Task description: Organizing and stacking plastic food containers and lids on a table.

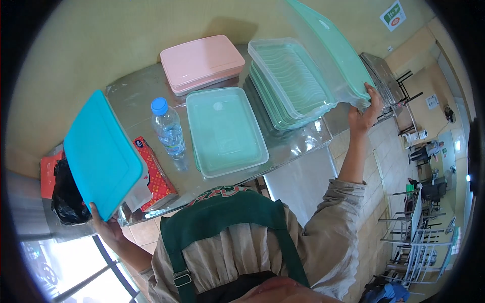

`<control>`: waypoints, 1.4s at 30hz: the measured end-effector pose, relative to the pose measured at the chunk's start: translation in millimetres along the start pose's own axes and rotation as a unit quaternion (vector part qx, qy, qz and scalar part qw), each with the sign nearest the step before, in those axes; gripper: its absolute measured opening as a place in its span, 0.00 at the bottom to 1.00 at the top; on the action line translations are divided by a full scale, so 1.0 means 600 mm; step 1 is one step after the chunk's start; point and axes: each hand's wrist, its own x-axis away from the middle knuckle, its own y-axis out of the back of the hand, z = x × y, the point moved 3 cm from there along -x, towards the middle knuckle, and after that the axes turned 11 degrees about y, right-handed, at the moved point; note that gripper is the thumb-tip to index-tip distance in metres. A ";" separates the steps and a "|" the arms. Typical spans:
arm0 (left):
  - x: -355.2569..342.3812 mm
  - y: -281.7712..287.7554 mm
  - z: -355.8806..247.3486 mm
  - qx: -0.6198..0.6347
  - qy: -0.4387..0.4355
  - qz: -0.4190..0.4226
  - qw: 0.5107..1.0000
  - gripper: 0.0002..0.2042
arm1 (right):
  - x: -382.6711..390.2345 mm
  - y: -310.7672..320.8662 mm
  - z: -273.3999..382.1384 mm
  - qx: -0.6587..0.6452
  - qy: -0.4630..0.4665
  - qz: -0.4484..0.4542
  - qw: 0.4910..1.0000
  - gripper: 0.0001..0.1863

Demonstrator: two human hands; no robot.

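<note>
My left hand (107, 225) is closed on the lower corner of a storage box with a bright blue lid (103, 156). That box is tilted, and a bit of its clear body shows under the lid. On the other side, my right hand (367, 110) grips the near corner of a box with a mint green lid (336, 45), raised on a steep tilt beside the stack. Between my hands lies a shallow clear-rimmed green container (227, 132). Right of it stands a stack of green containers (288, 76), with a ribbed clear one on top.
A lidded pink box (202, 63) sits at the back of the metal table (136, 81). A blue-capped water bottle (169, 130) stands near a red patterned box (154, 174). At the far left is a black plastic bag (68, 194). Tables and chairs (419, 232) fill the room at right.
</note>
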 end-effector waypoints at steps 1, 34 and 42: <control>0.007 -0.005 0.002 -0.004 -0.002 0.005 1.000 0.21 | 0.004 0.004 0.004 0.004 -0.005 -0.001 1.000 0.28; 0.025 -0.054 0.025 0.020 0.082 0.053 0.995 0.21 | 0.155 0.110 -0.026 0.113 -0.104 -0.054 0.987 0.28; 0.187 -0.203 -0.017 -0.179 -0.556 -0.187 0.790 0.16 | 0.209 0.152 -0.068 0.149 -0.135 -0.026 0.979 0.29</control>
